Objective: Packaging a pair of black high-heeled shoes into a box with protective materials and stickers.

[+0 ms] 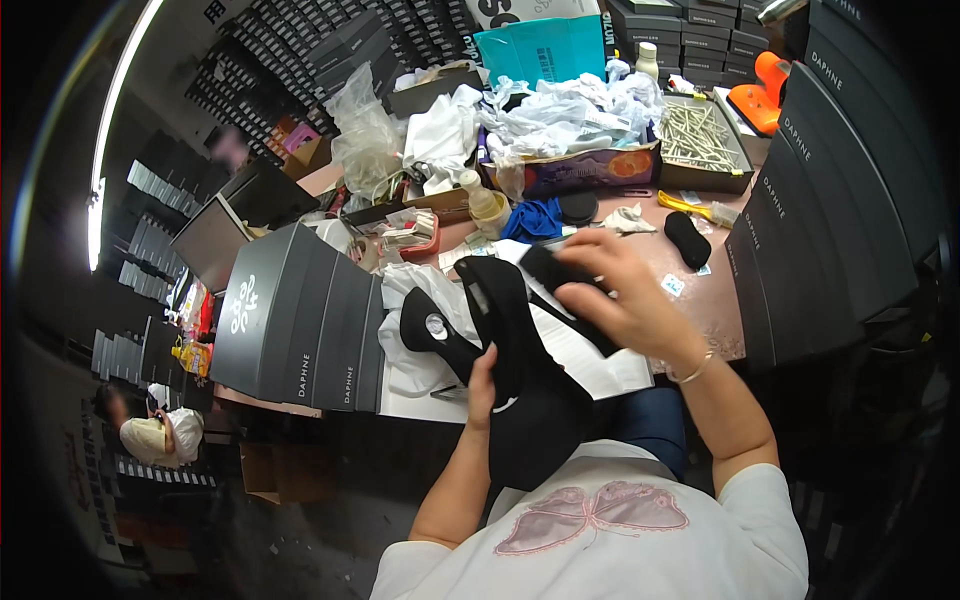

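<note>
My left hand [482, 388] is closed round a black boot [525, 350], its tall shaft hanging toward my shirt and the sole side partly turned up. Beside the boot's toe, my right hand [622, 295] curls its fingers on a soft-looking black pad [548, 268]. Whether the pad touches the boot is hard to tell. A second black shoe [437, 325], with a round pale spot, lies on white tissue paper [400, 362] to the left. Under my right hand runs a dark strip, partly hidden, over white paper [622, 368].
Grey shoeboxes stand at the left [290, 320] and in a tall stack at the right [800, 230]. A black oval sponge [687, 240], a yellow-handled brush [712, 210], a blue cloth [533, 220] and a bottle [484, 205] lie farther back. Crumpled tissue [570, 110] fills a box behind.
</note>
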A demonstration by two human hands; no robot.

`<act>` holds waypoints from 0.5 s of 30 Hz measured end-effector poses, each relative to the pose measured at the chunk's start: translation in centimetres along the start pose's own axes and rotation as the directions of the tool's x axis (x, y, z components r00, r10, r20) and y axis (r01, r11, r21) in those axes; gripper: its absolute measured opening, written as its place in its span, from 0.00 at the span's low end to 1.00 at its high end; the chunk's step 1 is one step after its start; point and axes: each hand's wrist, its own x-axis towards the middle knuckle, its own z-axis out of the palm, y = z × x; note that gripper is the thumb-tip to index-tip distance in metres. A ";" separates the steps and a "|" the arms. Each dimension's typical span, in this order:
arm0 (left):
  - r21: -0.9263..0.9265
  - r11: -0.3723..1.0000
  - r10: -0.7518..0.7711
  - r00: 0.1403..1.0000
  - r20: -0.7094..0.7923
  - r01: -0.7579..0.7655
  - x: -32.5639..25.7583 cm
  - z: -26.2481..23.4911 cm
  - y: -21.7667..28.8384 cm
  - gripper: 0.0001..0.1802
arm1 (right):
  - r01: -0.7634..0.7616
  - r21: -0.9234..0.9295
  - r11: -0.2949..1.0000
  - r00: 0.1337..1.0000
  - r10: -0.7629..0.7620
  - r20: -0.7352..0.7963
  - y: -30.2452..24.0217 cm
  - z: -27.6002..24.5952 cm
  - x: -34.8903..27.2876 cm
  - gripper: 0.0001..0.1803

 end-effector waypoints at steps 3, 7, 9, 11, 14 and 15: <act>0.310 0.942 0.200 0.957 -0.209 -0.129 0.6 -3.8 -1.7 0.25 | -0.022 -0.048 0.999 0.959 0.034 0.282 -2.0 4.6 -2.4 0.16; 0.128 0.984 0.116 0.990 0.085 -0.127 0.4 -3.9 0.7 0.22 | 0.183 0.188 0.965 0.743 -0.261 0.616 -5.0 5.7 -9.7 0.18; -0.057 0.987 0.154 0.980 0.124 -0.148 0.6 -5.5 0.5 0.22 | 0.031 0.259 0.965 0.771 -0.188 0.609 -4.8 3.8 -9.7 0.20; -0.194 0.974 0.145 0.978 0.147 -0.115 0.5 -5.2 0.8 0.21 | -0.178 0.352 0.919 0.833 -0.050 0.551 -3.7 0.8 -8.4 0.17; -0.330 0.942 0.061 0.931 0.359 0.065 0.0 -5.9 0.6 0.22 | -0.156 0.303 0.940 0.926 0.032 0.377 -3.6 -2.7 -6.6 0.20; -0.373 0.921 0.051 0.919 0.391 0.107 0.2 -5.8 0.1 0.22 | -0.086 0.189 0.978 0.960 0.031 0.277 -2.9 -3.2 -6.0 0.21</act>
